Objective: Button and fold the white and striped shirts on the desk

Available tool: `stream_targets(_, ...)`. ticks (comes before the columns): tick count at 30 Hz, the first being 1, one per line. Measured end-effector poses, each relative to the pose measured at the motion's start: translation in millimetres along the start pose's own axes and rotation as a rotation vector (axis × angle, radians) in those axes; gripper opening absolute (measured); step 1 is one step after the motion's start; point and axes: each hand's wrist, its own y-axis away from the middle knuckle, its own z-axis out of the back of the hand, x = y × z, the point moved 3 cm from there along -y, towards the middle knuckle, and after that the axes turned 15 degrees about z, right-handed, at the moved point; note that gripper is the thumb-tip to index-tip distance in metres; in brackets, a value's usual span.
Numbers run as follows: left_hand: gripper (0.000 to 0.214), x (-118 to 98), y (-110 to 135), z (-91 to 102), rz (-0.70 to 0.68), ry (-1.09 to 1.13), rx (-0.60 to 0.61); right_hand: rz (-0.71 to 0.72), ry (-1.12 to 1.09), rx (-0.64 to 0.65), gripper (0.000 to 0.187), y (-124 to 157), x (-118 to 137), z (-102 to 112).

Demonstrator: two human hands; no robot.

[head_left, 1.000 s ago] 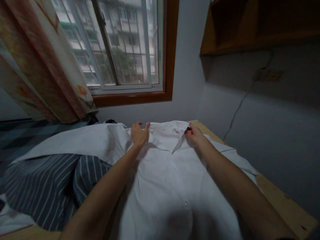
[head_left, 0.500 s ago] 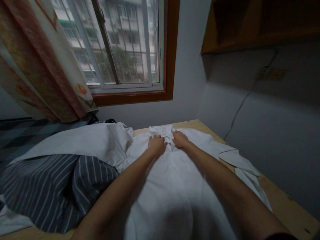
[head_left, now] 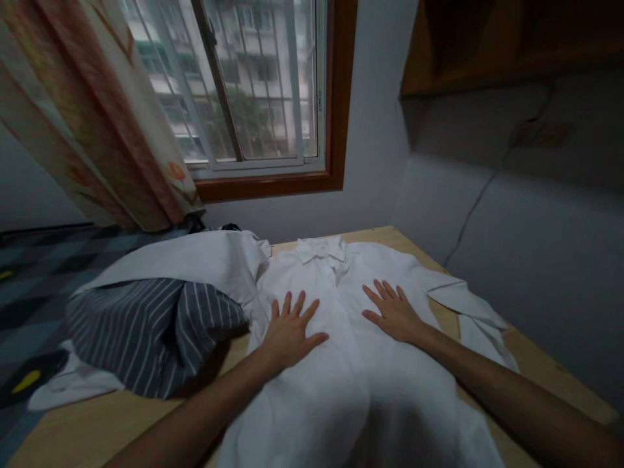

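Note:
A white collared shirt (head_left: pixel 341 357) lies spread front side up, its collar (head_left: pixel 322 249) pointing toward the window. My left hand (head_left: pixel 290 331) rests flat on the left half of the shirt's chest, fingers spread. On the other half, my right hand (head_left: pixel 390 313) lies palm down with its fingers apart. Neither hand grips anything. The shirt's right sleeve (head_left: pixel 480 322) trails folded along the table's right side. The shirt's near end is dark and blurred.
Beneath the shirt is a light wooden table (head_left: pixel 97 429). Left of it are a bunched dark striped cloth (head_left: pixel 146 325) and white fabric (head_left: pixel 195 257), beside a checked cover (head_left: pixel 29 286). A curtain (head_left: pixel 121 130), a window (head_left: pixel 263 97) and a wall shelf (head_left: pixel 468 58) stand behind.
Both hands have let go near the collar, slid back toward me and moved apart, fingers now spread flat on the chest. The collar is uncovered. The view has shifted slightly.

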Motion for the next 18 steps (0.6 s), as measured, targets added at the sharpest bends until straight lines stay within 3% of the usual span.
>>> stream_targets(4,0.080,7,-19,-1.7,0.042,-0.010,-0.014,0.023,0.020,0.008,0.070,-24,-5,0)
stream_targets(9,0.073,9,-30,7.8,0.037,0.032,-0.033,0.019,0.004,0.050,0.069,-47,-4,19)
stream_targets(11,0.062,9,-13,19.3,-0.064,0.112,-0.056,-0.003,-0.021,0.019,0.070,-35,7,28)
stream_targets(13,0.051,7,20,32.0,-0.209,0.244,-0.030,0.065,-0.091,-0.017,0.073,-10,25,35)
stream_targets(15,0.046,5,60,39.5,-0.280,0.373,0.091,0.236,-0.216,-0.010,0.079,26,49,36)
stream_targets(18,0.048,-2,115,35.9,-0.225,0.414,0.288,0.462,-0.353,0.042,0.092,83,77,28)
